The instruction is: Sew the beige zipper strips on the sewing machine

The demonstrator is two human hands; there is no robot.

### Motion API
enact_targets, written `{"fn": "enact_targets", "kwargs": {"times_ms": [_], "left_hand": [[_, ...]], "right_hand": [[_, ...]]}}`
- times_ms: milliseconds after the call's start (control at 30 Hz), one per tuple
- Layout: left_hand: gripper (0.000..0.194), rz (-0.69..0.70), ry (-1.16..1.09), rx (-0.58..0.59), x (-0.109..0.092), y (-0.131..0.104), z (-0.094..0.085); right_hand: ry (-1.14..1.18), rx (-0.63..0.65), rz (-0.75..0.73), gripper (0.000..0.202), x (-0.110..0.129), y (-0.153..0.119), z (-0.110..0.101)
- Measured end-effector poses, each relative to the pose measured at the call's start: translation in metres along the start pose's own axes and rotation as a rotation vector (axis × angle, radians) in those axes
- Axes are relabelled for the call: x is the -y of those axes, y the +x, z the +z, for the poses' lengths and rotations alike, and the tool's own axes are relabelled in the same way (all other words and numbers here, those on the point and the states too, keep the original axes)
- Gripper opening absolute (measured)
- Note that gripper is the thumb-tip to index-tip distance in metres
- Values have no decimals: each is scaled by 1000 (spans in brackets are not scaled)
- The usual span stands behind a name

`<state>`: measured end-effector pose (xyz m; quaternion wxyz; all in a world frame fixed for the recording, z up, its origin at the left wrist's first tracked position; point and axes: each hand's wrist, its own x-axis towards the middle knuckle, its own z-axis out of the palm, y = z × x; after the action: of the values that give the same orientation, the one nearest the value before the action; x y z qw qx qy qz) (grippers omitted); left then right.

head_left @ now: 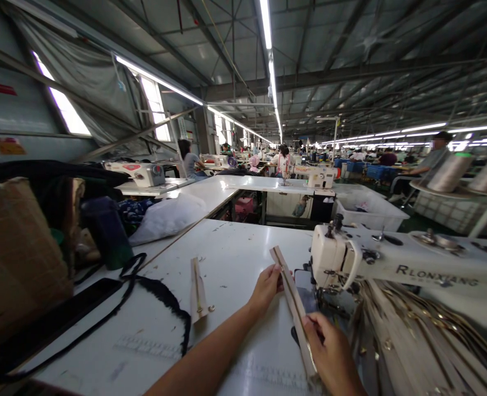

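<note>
Head view: zipper strip (293,302) in both hands, just left of the sewing machine (375,261); snag risk.
Left hand (270,281) pinches the strip's far part, right hand (330,344) grips lower down. Uneven pull could twist the tape; drifting right could catch it on the machine's needle end or the heaped strips (412,341) under its arm. Short strip (198,291) lies loose well left of the machine; the left forearm could sweep it.
</note>
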<state>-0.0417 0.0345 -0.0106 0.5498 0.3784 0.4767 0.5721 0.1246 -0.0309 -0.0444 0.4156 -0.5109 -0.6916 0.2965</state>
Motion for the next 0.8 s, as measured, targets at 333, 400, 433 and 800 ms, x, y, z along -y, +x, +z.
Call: {"fn": "enact_targets", "kwargs": {"times_ms": [333,400,433,800], "left_hand": [[21,686,862,519,0,-18,-3],[24,718,888,626,1,-20,2],[25,717,908,645,3,-20,4],[28,744,1043,573,14,-17,4]], "right_hand": [[-355,-77,8,37,-8,5,-7],[-403,-73,8,35,-6,5,-9],[-425,-72,10,34,-6,5,-11],[-588,-66,-17,33,-13,-13,-18]]}}
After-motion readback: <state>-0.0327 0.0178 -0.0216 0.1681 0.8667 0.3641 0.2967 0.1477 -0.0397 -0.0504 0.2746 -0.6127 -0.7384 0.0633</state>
